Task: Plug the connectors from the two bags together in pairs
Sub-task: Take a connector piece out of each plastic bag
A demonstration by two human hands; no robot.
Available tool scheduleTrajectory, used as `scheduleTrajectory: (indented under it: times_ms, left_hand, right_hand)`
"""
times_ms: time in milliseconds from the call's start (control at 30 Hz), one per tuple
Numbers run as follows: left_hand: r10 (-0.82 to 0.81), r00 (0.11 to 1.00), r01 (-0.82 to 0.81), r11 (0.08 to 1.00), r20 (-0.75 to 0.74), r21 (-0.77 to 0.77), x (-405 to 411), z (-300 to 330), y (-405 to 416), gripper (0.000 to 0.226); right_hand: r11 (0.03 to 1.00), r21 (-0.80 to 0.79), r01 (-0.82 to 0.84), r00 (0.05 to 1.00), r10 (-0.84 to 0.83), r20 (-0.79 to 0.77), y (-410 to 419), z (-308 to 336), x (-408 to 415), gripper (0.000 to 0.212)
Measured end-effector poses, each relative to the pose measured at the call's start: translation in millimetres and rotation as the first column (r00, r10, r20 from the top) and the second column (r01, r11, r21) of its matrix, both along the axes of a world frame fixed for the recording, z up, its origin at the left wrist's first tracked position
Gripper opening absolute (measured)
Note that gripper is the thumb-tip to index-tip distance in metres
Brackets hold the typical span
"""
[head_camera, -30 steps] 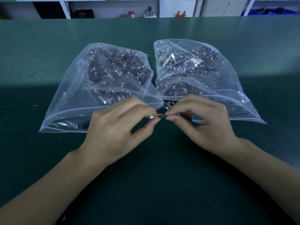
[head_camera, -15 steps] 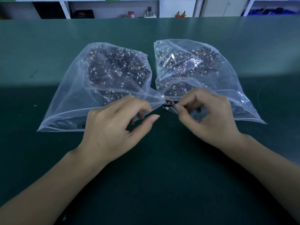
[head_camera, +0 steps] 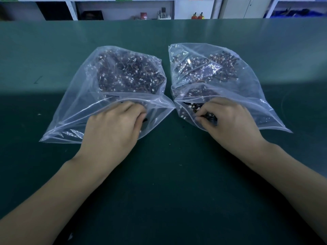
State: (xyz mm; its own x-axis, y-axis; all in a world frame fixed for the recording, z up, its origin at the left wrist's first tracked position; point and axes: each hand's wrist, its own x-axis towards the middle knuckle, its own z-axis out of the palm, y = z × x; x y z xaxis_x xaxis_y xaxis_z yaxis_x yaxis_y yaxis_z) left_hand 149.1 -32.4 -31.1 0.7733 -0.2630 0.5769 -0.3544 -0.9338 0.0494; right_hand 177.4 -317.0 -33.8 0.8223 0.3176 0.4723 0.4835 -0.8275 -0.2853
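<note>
Clear plastic, two bags on the green bench (head_camera: 159, 174), both packed with small wired connectors. We judge the job far from done: heaps remain in each, and no mated pair shows on the bench. We have our left hand (head_camera: 113, 131) at the mouth of the left bag (head_camera: 92, 89), fingers curled inside; whether they grip a connector, we cannot tell. Our right hand (head_camera: 228, 121) is in the mouth of the right bag (head_camera: 247, 89), fingertips (head_camera: 199, 118) bent among the connectors (head_camera: 194, 107) there; an actual pinch is not visible.
</note>
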Motion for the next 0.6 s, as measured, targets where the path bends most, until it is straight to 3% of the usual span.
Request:
scheduleTrajectory:
  times_ms: [233, 600]
  left_hand:
    - [0.047, 0.992, -0.044, 0.999, -0.117, 0.031, 5.8, -5.0, 5.8, 0.02]
    - [0.029, 0.994, -0.027, 1.0, -0.103, 0.016, 4.4, -0.7, 6.5, 0.008]
  right_hand:
    - [1.0, -0.023, 0.021, 1.0, -0.021, 0.013, 0.2, 0.0, 0.7, 0.007]
    - [0.996, 0.084, 0.01, 0.999, -0.013, 0.044, 4.1, 1.1, -3.0, 0.026]
